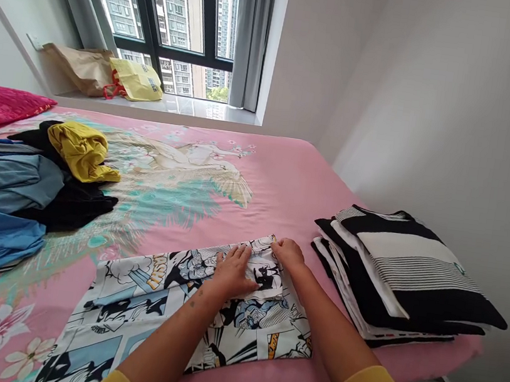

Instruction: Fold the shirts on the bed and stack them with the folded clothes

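Observation:
A white shirt (136,294) with a black, blue and yellow comic print lies partly folded along the bed's near edge. My left hand (231,271) rests flat on its upper part, fingers spread, pressing on the cloth. At the far right corner, my right hand (288,254) pinches the shirt's edge between thumb and fingers. A short folded-over piece, perhaps a sleeve, lies between the two hands. My forearms cover some of the shirt's near side.
Right of the shirt stands a stack of folded clothes (414,270), mostly black and white. Loose clothes (19,180) lie heaped on the left of the pink bed (281,169), by a magenta cushion (1,108). Bags (82,69) sit on the windowsill.

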A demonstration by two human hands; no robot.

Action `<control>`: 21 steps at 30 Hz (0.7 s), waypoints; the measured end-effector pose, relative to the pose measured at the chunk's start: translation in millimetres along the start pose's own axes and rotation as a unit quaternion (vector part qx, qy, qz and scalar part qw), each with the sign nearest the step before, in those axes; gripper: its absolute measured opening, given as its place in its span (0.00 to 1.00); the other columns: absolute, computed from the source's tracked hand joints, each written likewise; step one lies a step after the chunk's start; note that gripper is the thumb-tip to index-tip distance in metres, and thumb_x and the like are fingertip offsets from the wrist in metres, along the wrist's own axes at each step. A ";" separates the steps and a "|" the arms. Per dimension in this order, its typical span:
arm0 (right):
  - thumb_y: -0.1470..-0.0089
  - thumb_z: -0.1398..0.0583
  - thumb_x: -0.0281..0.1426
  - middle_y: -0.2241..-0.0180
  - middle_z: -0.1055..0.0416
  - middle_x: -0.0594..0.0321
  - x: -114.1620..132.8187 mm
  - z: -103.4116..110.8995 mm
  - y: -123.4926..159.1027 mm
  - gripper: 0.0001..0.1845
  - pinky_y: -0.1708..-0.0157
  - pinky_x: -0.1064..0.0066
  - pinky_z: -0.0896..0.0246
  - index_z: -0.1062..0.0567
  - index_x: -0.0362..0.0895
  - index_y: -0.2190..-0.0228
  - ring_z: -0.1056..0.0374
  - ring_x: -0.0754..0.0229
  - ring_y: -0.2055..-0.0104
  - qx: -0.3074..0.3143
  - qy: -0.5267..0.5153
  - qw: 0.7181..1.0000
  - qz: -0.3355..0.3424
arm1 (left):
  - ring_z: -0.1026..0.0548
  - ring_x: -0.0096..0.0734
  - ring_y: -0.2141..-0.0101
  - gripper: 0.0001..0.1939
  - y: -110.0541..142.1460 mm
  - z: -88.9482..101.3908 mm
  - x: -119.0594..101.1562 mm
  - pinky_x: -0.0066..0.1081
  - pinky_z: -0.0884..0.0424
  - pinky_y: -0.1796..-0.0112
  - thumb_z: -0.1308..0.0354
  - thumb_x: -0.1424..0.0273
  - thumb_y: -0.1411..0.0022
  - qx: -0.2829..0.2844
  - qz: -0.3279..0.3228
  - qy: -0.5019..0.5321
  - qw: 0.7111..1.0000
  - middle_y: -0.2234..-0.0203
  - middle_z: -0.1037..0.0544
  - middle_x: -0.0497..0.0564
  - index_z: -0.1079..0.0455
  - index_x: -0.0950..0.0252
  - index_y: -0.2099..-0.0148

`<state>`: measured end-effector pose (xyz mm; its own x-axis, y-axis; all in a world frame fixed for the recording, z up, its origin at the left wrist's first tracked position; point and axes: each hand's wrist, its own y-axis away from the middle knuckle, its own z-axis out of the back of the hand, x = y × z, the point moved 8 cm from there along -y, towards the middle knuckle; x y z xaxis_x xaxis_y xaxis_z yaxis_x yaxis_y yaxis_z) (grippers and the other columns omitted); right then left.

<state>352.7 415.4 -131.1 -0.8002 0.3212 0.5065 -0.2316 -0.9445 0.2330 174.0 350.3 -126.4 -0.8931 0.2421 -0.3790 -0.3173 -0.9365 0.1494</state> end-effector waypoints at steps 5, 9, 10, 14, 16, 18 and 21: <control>0.47 0.47 0.48 0.73 0.26 0.59 0.9 -1.1 1.3 0.24 0.76 0.73 0.52 0.24 0.42 0.75 0.34 0.62 0.72 0.029 0.001 0.999 0.027 | 0.52 0.41 0.36 0.33 -22.7 1.7 -6.0 0.59 0.67 0.41 0.55 0.56 0.41 0.052 -0.069 0.046 0.995 0.36 0.46 0.50 0.50 0.58 0.35; 0.53 0.43 0.53 0.81 0.30 0.62 -1.8 -0.9 15.4 0.26 0.79 0.74 0.54 0.27 0.41 0.81 0.37 0.64 0.77 0.069 0.005 0.996 0.051 | 0.51 0.35 0.37 0.26 -39.5 -0.3 -8.4 0.58 0.66 0.41 0.64 0.62 0.36 0.074 -0.078 0.061 0.992 0.37 0.44 0.47 0.46 0.56 0.37; 0.54 0.42 0.52 0.82 0.31 0.63 -4.2 -0.7 21.3 0.26 0.79 0.74 0.55 0.28 0.42 0.82 0.38 0.64 0.78 0.075 0.007 0.996 0.056 | 0.51 0.35 0.37 0.26 -42.2 -1.2 -9.4 0.59 0.67 0.42 0.65 0.62 0.36 0.079 -0.080 0.062 0.992 0.37 0.45 0.46 0.46 0.55 0.37; 0.56 0.42 0.53 0.86 0.37 0.65 -18.9 -5.1 50.4 0.27 0.81 0.73 0.59 0.33 0.42 0.87 0.43 0.66 0.81 0.106 0.010 0.992 0.061 | 0.54 0.38 0.36 0.26 -46.7 -4.2 -13.1 0.63 0.71 0.44 0.66 0.61 0.35 0.096 -0.084 0.054 0.990 0.36 0.48 0.45 0.48 0.53 0.36; 0.57 0.41 0.51 0.87 0.39 0.66 -22.2 -9.5 66.3 0.25 0.82 0.74 0.59 0.35 0.42 0.87 0.45 0.67 0.82 0.130 -0.030 0.989 0.064 | 0.55 0.40 0.36 0.27 -47.6 -4.6 -15.6 0.65 0.72 0.45 0.66 0.59 0.35 0.105 -0.084 0.044 0.990 0.35 0.50 0.45 0.49 0.52 0.36; 0.56 0.40 0.46 0.86 0.40 0.68 -21.1 -14.0 81.9 0.21 0.83 0.75 0.58 0.36 0.43 0.85 0.46 0.68 0.83 0.160 -0.128 0.977 0.057 | 0.56 0.42 0.36 0.27 -49.6 -4.0 -18.9 0.66 0.72 0.46 0.67 0.58 0.35 0.111 -0.082 0.033 0.990 0.35 0.51 0.45 0.49 0.50 0.36; 0.53 0.44 0.46 0.82 0.36 0.69 -16.0 -18.8 102.5 0.18 0.87 0.77 0.58 0.36 0.44 0.78 0.46 0.70 0.85 0.195 -0.323 0.926 0.026 | 0.57 0.43 0.36 0.28 -56.0 -2.9 -24.5 0.67 0.70 0.46 0.69 0.56 0.35 0.115 -0.072 0.015 0.991 0.35 0.51 0.46 0.50 0.49 0.35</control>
<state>331.4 312.2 -130.9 -0.2771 0.3697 0.8869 0.1152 -0.9036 0.4126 214.6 396.1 -128.1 -0.8242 0.3591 -0.4379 -0.5088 -0.8090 0.2944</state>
